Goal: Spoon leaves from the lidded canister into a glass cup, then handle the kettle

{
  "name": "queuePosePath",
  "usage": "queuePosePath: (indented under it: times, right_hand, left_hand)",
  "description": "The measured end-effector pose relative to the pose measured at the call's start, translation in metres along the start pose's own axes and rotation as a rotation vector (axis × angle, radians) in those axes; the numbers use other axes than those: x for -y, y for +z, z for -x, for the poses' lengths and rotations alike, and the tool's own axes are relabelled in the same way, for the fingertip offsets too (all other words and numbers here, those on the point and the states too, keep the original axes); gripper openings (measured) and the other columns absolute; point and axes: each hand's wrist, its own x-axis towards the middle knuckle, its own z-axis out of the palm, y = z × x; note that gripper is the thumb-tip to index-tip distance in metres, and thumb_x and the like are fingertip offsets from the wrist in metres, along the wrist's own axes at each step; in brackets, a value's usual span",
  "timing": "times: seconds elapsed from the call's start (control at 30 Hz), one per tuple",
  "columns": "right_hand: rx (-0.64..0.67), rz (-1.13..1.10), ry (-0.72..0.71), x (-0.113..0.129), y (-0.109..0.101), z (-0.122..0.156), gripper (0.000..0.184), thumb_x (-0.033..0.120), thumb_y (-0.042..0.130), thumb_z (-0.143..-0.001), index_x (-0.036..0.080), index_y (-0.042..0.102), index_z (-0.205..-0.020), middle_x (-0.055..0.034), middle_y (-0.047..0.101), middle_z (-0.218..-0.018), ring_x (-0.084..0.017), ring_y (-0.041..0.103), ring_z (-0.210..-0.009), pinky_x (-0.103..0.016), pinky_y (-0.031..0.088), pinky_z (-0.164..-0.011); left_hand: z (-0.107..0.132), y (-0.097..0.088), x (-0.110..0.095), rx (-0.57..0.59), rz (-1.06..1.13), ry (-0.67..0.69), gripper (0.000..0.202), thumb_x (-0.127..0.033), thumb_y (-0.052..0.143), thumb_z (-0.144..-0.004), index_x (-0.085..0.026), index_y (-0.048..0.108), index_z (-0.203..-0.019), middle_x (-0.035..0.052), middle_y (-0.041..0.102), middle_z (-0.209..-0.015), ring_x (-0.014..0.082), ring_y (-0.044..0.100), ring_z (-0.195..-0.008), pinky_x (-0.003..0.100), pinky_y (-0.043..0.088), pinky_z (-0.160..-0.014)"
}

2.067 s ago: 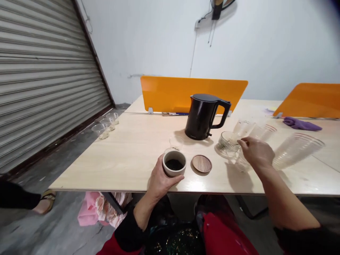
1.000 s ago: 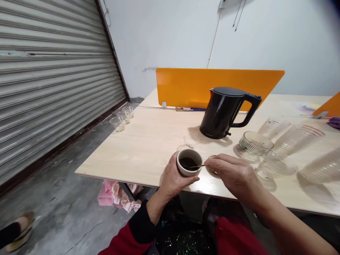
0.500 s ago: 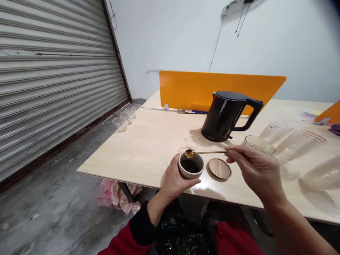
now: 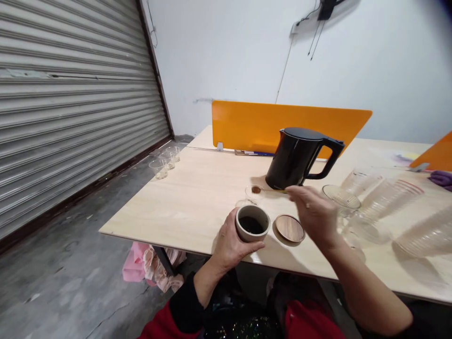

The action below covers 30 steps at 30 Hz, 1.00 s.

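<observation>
Pale wooden tabletop [image 4: 197, 197] beside a grey roller shutter [image 4: 70, 94]: my left hand [image 4: 231, 242] clasps the cup [image 4: 252, 223], my right hand [image 4: 312, 214] pinches a spoon [image 4: 268, 190].

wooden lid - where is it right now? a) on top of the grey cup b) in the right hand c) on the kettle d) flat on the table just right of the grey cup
d: the wooden lid lies flat on the table beside the open grey cup, which the left hand holds.
</observation>
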Motion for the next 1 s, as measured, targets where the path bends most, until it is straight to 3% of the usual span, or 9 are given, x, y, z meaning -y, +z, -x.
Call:
queuePosePath:
  times: [0.1,0.23,0.37,0.5,0.6,0.73,0.87,1.0]
  right_hand:
    - [0.09,0.079,-0.14,-0.007,0.017,0.005,0.023,0.022,0.055,-0.102,0.021,0.078,-0.106,-0.0071,0.078,-0.097,-0.02,0.074,-0.086,-0.032,0.059,-0.079]
    - [0.008,0.059,-0.126,-0.009,0.019,0.003,0.021,0.021,0.056,-0.102,0.021,0.076,-0.108,-0.0062,0.079,-0.097,-0.019,0.075,-0.085,-0.031,0.059,-0.079]
    - [-0.093,0.037,-0.021,-0.005,0.002,-0.002,0.018,0.026,0.058,-0.101,0.024,0.076,-0.104,-0.0038,0.078,-0.089,-0.02,0.074,-0.079,-0.033,0.059,-0.076]
    - [-0.216,0.121,0.127,-0.013,-0.036,-0.003,0.017,0.032,0.062,-0.099,0.027,0.077,-0.105,-0.0037,0.078,-0.089,-0.025,0.076,-0.083,-0.039,0.058,-0.081]
    - [-0.285,0.263,0.145,-0.033,-0.074,0.003,0.019,0.031,0.062,-0.099,0.027,0.078,-0.108,-0.0077,0.078,-0.089,-0.031,0.075,-0.091,-0.043,0.055,-0.085]
    - [-0.201,0.477,0.089,-0.08,-0.108,0.016,0.024,0.027,0.056,-0.101,0.024,0.077,-0.113,-0.0125,0.078,-0.09,-0.035,0.072,-0.097,-0.043,0.051,-0.079]
    - [-0.133,0.626,0.063,-0.129,-0.105,0.027,0.021,0.025,0.058,-0.098,0.022,0.078,-0.103,-0.0128,0.078,-0.092,-0.027,0.068,-0.078,-0.035,0.04,-0.062]
    - [-0.005,0.717,0.167,-0.149,-0.087,0.03,0.026,0.029,0.057,-0.098,0.021,0.081,-0.093,-0.0104,0.077,-0.084,-0.018,0.054,-0.056,-0.032,0.028,-0.053]
  left_hand:
    - [0.0,0.0,0.001,-0.001,0.011,0.017,0.096,-0.039,0.096,-0.061,-0.026,0.045,-0.141,0.0105,0.063,-0.137,0.034,0.06,-0.129,0.055,0.047,-0.11]
    - [0.0,0.0,0.002,0.004,0.007,0.023,0.096,-0.04,0.096,-0.061,-0.026,0.045,-0.142,0.0104,0.063,-0.138,0.0334,0.059,-0.129,0.055,0.047,-0.11]
    - [0.0,0.0,0.004,0.011,0.002,0.02,0.096,-0.041,0.096,-0.061,-0.026,0.046,-0.142,0.0103,0.063,-0.137,0.0335,0.059,-0.129,0.054,0.047,-0.109]
    - [0.001,0.001,0.008,0.016,0.005,0.016,0.096,-0.04,0.095,-0.062,-0.026,0.045,-0.142,0.0111,0.062,-0.139,0.0342,0.059,-0.13,0.054,0.046,-0.11]
    - [0.002,0.002,0.01,0.015,0.001,0.005,0.095,-0.039,0.094,-0.063,-0.026,0.045,-0.143,0.0112,0.062,-0.138,0.0348,0.059,-0.129,0.055,0.046,-0.109]
    - [0.002,0.003,0.01,0.013,0.0,0.003,0.094,-0.041,0.093,-0.063,-0.025,0.045,-0.142,0.0117,0.061,-0.139,0.0343,0.058,-0.13,0.055,0.044,-0.111]
    - [0.003,0.004,0.011,0.004,0.003,0.007,0.094,-0.042,0.093,-0.064,-0.026,0.044,-0.143,0.0105,0.062,-0.137,0.0332,0.059,-0.129,0.053,0.046,-0.11]
    - [0.004,0.003,0.013,0.011,-0.004,0.005,0.095,-0.043,0.093,-0.065,-0.026,0.043,-0.144,0.0099,0.062,-0.137,0.0325,0.06,-0.128,0.052,0.046,-0.109]
